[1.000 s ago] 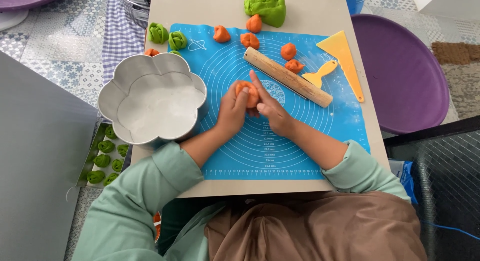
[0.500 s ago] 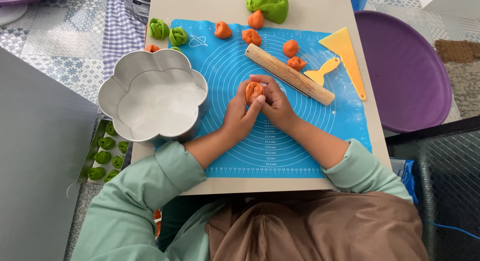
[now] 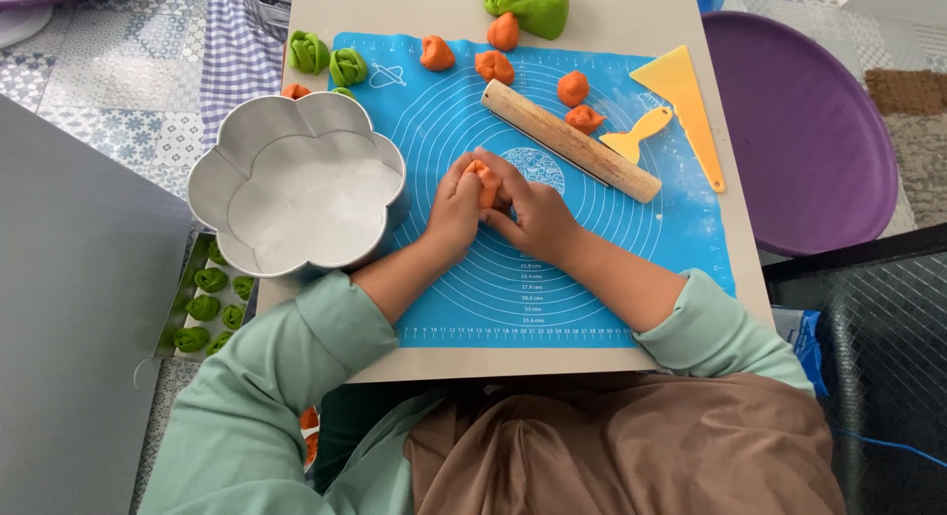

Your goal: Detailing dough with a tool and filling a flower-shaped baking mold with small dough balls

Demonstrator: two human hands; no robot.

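Observation:
My left hand (image 3: 452, 211) and my right hand (image 3: 533, 215) meet over the middle of a blue baking mat (image 3: 592, 268). Between their fingertips they pinch a small orange dough piece (image 3: 485, 181), held just above the mat. A wooden rolling pin (image 3: 569, 140) lies diagonally just beyond my right hand. Several shaped orange dough pieces (image 3: 572, 88) sit along the mat's far edge.
A flower-shaped metal tin (image 3: 296, 184) stands left of my left hand. Two green dough rolls (image 3: 308, 51) and a green dough lump (image 3: 528, 2) lie at the far side. A yellow scraper (image 3: 686, 96) and a yellow cutter (image 3: 636, 136) rest at right. A tray of green pieces (image 3: 207, 308) sits below left.
Both hands have lifted the orange dough piece off the mat and closed around it with the fingertips, shifting slightly toward the rolling pin.

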